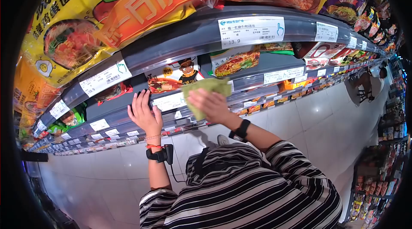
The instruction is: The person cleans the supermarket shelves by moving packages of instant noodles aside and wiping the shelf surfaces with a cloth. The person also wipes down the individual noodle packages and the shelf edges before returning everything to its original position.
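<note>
My right hand (209, 105) presses a green cloth (198, 114) against the front edge of a store shelf (240, 85), its fingers bent over the fabric. Just left of it, my left hand (145, 113) rests on the same edge with fingers stretched out and nothing in them. Between the hands is a white price label (169, 101), partly covered by the cloth. Behind the hands, on that shelf, lie a noodle pack with a cartoon figure (174, 78) and a green-and-red noodle pack (235, 61).
Above, an upper shelf edge (171, 48) carries price labels and large noodle bags, one yellow (75, 10). More shelf rows run below. White floor tiles (322, 113) stretch behind me; another person (365, 84) is at the far right, near another stocked shelf (377, 181).
</note>
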{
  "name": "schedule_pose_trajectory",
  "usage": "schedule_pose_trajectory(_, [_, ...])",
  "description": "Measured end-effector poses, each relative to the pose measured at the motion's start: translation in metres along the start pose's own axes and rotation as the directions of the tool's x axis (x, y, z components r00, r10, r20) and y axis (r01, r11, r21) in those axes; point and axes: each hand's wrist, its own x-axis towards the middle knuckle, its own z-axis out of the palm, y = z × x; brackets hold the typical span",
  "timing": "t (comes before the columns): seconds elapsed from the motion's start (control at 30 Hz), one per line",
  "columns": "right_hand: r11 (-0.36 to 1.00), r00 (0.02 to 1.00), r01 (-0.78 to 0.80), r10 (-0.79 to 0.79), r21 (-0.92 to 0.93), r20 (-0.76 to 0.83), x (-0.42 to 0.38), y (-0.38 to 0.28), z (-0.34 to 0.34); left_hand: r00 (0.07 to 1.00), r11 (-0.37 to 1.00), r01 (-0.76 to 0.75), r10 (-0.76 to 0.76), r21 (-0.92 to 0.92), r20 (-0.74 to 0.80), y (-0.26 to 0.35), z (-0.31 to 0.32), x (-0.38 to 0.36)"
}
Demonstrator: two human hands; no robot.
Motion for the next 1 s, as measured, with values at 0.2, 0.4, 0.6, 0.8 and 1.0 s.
schedule_pose_trajectory(0.2, [0.976,0.977,0.207,-0.209,0.069,0.031,0.044,-0.043,0.022,0.999,1.0,0.004,-0.004,-0.006,-0.049,0.001,0.002,0.0])
schedule_pose_trajectory(0.4, [0.945,0.94,0.307,-0.284,-0.11,0.187,0.01,0.012,-0.007,0.998,1.0,0.014,-0.015,-0.004,-0.061,0.002,0.003,0.0])
schedule_pose_trajectory(0.6, [0.971,0.992,-0.087,0.105,-0.224,0.072,-0.081,0.114,-0.086,0.994,1.0,0.029,-0.029,0.003,-0.107,0.002,0.01,-0.002])
schedule_pose_trajectory(0.8, [0.843,0.904,-0.421,0.418,-0.333,-0.087,-0.132,0.174,-0.156,0.993,0.999,0.044,-0.044,-0.002,-0.111,0.006,0.008,-0.002])
schedule_pose_trajectory(1.0, [0.804,0.854,-0.519,0.496,-0.289,-0.155,-0.128,0.168,-0.158,0.993,0.998,0.056,-0.054,0.012,-0.108,0.011,0.007,0.001])
